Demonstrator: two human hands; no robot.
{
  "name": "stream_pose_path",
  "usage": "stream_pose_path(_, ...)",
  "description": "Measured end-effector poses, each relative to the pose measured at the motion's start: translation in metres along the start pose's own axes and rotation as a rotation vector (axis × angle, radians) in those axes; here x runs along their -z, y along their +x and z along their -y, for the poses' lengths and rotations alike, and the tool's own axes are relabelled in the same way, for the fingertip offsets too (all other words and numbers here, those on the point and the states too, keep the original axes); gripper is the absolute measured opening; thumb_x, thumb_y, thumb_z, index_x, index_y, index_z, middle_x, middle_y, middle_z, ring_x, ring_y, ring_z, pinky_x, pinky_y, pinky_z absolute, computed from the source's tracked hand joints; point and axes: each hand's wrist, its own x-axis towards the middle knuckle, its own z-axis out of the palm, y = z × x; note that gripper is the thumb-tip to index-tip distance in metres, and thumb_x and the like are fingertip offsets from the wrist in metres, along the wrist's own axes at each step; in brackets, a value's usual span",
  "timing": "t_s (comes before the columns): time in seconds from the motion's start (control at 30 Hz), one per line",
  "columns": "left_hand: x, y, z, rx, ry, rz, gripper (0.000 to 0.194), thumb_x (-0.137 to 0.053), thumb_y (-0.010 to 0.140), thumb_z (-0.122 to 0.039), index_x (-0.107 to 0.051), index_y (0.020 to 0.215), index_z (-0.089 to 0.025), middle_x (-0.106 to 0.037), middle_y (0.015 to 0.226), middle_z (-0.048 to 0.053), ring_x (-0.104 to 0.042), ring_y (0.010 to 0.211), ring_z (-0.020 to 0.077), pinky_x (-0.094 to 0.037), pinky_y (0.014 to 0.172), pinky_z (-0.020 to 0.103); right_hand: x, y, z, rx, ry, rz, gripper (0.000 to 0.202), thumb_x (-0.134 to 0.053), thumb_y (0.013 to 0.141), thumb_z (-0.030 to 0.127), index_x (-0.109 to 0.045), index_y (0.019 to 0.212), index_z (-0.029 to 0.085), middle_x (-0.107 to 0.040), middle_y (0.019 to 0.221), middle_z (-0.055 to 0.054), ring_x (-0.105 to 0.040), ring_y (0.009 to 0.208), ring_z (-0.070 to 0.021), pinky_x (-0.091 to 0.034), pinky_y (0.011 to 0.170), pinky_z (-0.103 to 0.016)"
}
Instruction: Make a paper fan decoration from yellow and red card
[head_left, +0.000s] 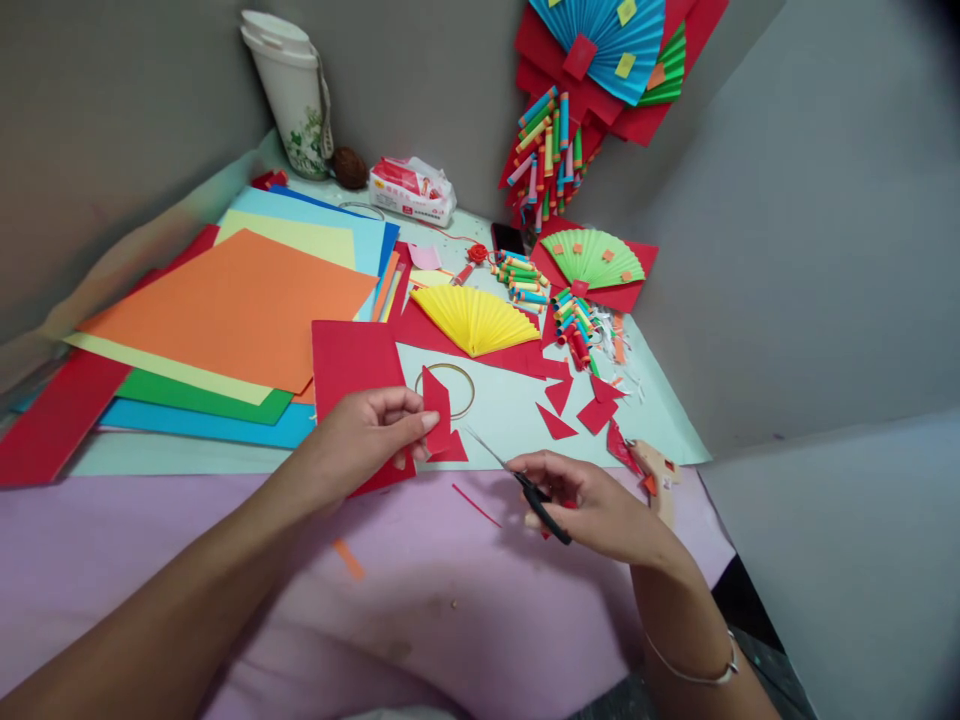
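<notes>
Between thumb and fingers, my left hand [382,435] pinches a small piece of red paper [437,410] with a slanted top edge. Scissors [536,492] with black handles sit in my right hand [585,500], their blades pointing up and left towards that piece but apart from it. A large red sheet [356,365] lies under and behind my left hand. Just beyond the held piece is a thin golden ring [466,378]. Red paper offcuts [556,422] are scattered past my right hand, and a narrow red strip [476,505] rests on the pinkish cloth between my hands.
Coloured paper sheets [232,310] are stacked at left. Behind are a yellow paper fan [476,318], rolled paper tubes [521,280], a green fan [592,258], a tissue pack [412,190] and a white cup [289,100]. A glue gun [656,470] lies right; a decorated hanging [555,120] is on the wall.
</notes>
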Motion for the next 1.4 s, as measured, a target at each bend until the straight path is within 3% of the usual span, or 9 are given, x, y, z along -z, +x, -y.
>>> stream_pose_path(0.1, 0.001, 0.000, -0.002, -0.050, -0.086, -0.008, 0.027, -0.077, 0.073, -0.038, -0.059, 0.069, -0.019, -0.061, 0.055, -0.005, -0.052, 0.052, 0.0097, -0.040, 0.054, 0.021, 0.000, -0.002, -0.004, -0.011, 0.092, 0.070, 0.043, -0.076, 0.074, 0.027, -0.066, 0.115, 0.025, -0.057, 0.079, 0.002, -0.054, 0.072, -0.0125, -0.046, 0.063, -0.024)
stream_pose_path(0.17, 0.000, 0.000, -0.003, -0.063, -0.209, 0.001, 0.022, -0.079, 0.073, -0.033, -0.062, 0.072, -0.018, -0.063, 0.060, -0.005, -0.055, 0.055, 0.0088, -0.043, 0.058, 0.020, -0.003, -0.001, -0.005, -0.011, 0.153, 0.051, 0.043, -0.076, 0.073, 0.027, -0.066, 0.115, 0.024, -0.057, 0.079, 0.002, -0.054, 0.069, -0.0115, -0.045, 0.061, -0.023)
stream_pose_path(0.37, -0.019, -0.007, -0.001, -0.004, -0.555, -0.039, 0.016, -0.078, 0.071, -0.019, -0.065, 0.079, -0.015, -0.072, 0.071, 0.001, -0.066, 0.067, 0.0134, -0.051, 0.070, 0.025, -0.034, 0.017, 0.001, 0.082, 0.367, -0.259, 0.047, -0.077, 0.074, 0.029, -0.061, 0.118, 0.025, -0.066, 0.091, -0.002, -0.059, 0.074, -0.0126, -0.048, 0.064, -0.025)
stream_pose_path(0.53, -0.041, -0.017, 0.007, 0.031, -0.566, 0.035, 0.023, -0.079, 0.071, -0.021, -0.063, 0.087, -0.015, -0.072, 0.073, 0.002, -0.065, 0.069, 0.0145, -0.049, 0.070, 0.027, -0.056, 0.035, 0.009, 0.172, 0.575, -0.426, 0.059, -0.081, 0.068, 0.028, -0.057, 0.122, 0.027, -0.066, 0.094, -0.001, -0.063, 0.079, -0.0143, -0.051, 0.066, -0.024)
stream_pose_path(0.73, -0.041, -0.017, 0.012, 0.055, -0.297, 0.201, 0.020, -0.076, 0.073, -0.028, -0.058, 0.076, -0.019, -0.065, 0.060, -0.005, -0.057, 0.057, 0.0115, -0.042, 0.061, 0.024, -0.056, 0.038, 0.010, 0.181, 0.595, -0.522, 0.063, -0.081, 0.067, 0.027, -0.053, 0.123, 0.027, -0.065, 0.090, 0.000, -0.063, 0.079, -0.0144, -0.051, 0.064, -0.023)
stream_pose_path(0.97, -0.039, -0.011, 0.021, -0.011, -0.095, 0.361, 0.019, -0.069, 0.079, -0.037, -0.068, 0.082, -0.018, -0.068, 0.070, -0.001, -0.062, 0.063, 0.0144, -0.044, 0.060, 0.025, -0.057, 0.039, 0.013, 0.172, 0.503, -0.516, 0.057, -0.080, 0.066, 0.029, -0.057, 0.118, 0.024, -0.063, 0.086, 0.000, -0.061, 0.077, -0.0143, -0.051, 0.063, -0.024)
stream_pose_path(1.13, -0.033, -0.009, 0.014, -0.012, -0.102, 0.249, 0.024, -0.068, 0.080, -0.042, -0.069, 0.077, -0.018, -0.073, 0.071, 0.003, -0.063, 0.061, 0.0153, -0.047, 0.060, 0.026, -0.048, 0.031, 0.009, 0.135, 0.438, -0.436, 0.050, -0.071, 0.076, 0.031, -0.055, 0.123, 0.024, -0.062, 0.089, -0.001, -0.058, 0.072, -0.0135, -0.046, 0.054, -0.022)
stream_pose_path(1.27, -0.022, -0.009, 0.002, -0.012, -0.139, 0.119, 0.019, -0.071, 0.079, -0.039, -0.072, 0.081, -0.019, -0.076, 0.075, 0.003, -0.065, 0.067, 0.0158, -0.048, 0.065, 0.025, -0.041, 0.020, 0.001, 0.091, 0.349, -0.311, 0.047, -0.069, 0.075, 0.023, -0.058, 0.121, 0.025, -0.060, 0.093, -0.002, -0.055, 0.074, -0.0125, -0.046, 0.060, -0.023)
stream_pose_path(1.4, -0.017, -0.007, -0.001, 0.007, -0.159, 0.096, 0.016, -0.071, 0.079, -0.036, -0.072, 0.079, -0.020, -0.077, 0.077, 0.005, -0.068, 0.071, 0.0176, -0.048, 0.061, 0.024, -0.040, 0.009, -0.007, 0.057, 0.235, -0.224, 0.046, -0.071, 0.073, 0.020, -0.063, 0.118, 0.025, -0.058, 0.086, 0.000, -0.054, 0.075, -0.0134, -0.046, 0.068, -0.026)
